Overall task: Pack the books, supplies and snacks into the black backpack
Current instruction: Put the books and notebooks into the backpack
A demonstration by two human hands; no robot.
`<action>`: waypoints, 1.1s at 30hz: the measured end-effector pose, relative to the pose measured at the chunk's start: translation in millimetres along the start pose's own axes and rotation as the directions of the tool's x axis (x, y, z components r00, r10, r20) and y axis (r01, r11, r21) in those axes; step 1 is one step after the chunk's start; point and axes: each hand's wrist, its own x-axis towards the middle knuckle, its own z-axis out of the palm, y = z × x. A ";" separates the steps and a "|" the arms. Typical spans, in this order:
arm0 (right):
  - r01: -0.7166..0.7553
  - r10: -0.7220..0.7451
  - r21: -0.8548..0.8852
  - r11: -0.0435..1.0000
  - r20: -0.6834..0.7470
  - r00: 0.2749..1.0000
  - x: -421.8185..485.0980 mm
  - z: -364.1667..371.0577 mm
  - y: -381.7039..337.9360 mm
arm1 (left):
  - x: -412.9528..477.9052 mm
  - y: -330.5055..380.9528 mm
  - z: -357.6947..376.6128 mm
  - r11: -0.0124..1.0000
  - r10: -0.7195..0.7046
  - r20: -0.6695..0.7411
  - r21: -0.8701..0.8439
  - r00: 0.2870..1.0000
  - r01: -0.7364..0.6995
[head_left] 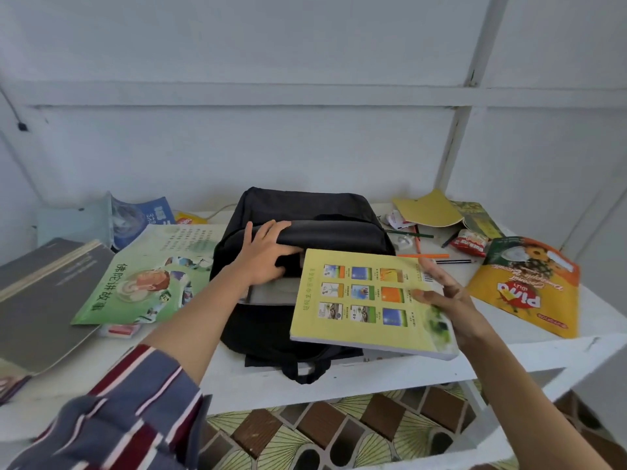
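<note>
The black backpack lies on the white table, its main opening facing me. My left hand grips the upper flap of the opening and holds it up. Grey book edges show inside the backpack. My right hand holds a yellow book by its right edge, thumb on the cover. The book is tilted over the backpack's front, its far edge at the opening.
A green picture book, a grey notebook and a blue packet lie to the left. On the right are a yellow snack bag, a small red snack packet, pencils and a yellow booklet. A white wall stands close behind.
</note>
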 end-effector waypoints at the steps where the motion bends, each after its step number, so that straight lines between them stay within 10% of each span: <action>1: -0.005 0.005 -0.001 1.000 -0.003 1.000 0.3 0.9 1.4 | 4.3 -3.3 -3.8 0.999 -0.001 0.009 -0.049 1.000 0.002; 19: 0.240 -0.059 0.295 0.925 -0.512 0.857 25.7 89.2 43.9 | 47.6 -23.8 -50.1 0.935 0.055 -0.042 -0.349 0.998 -0.066; 23: 0.225 -0.134 0.033 0.974 -0.716 0.685 38.6 131.8 54.8 | 46.4 -24.3 -50.4 0.928 0.080 -0.037 -0.363 0.996 -0.088; 27: -0.080 -0.073 -0.261 0.962 -0.530 0.845 54.1 151.0 55.0 | 45.6 -25.4 -52.7 0.924 0.089 -0.033 -0.370 0.996 -0.095; 30: -0.255 0.119 -0.635 0.729 -0.251 0.961 49.4 128.3 29.4 | 45.0 -27.6 -54.6 0.925 0.086 -0.039 -0.368 0.995 -0.095; 33: -0.212 0.095 -0.965 0.156 -0.199 0.975 36.7 103.6 7.6 | 42.8 -28.8 -54.4 0.917 0.078 -0.039 -0.390 0.996 -0.087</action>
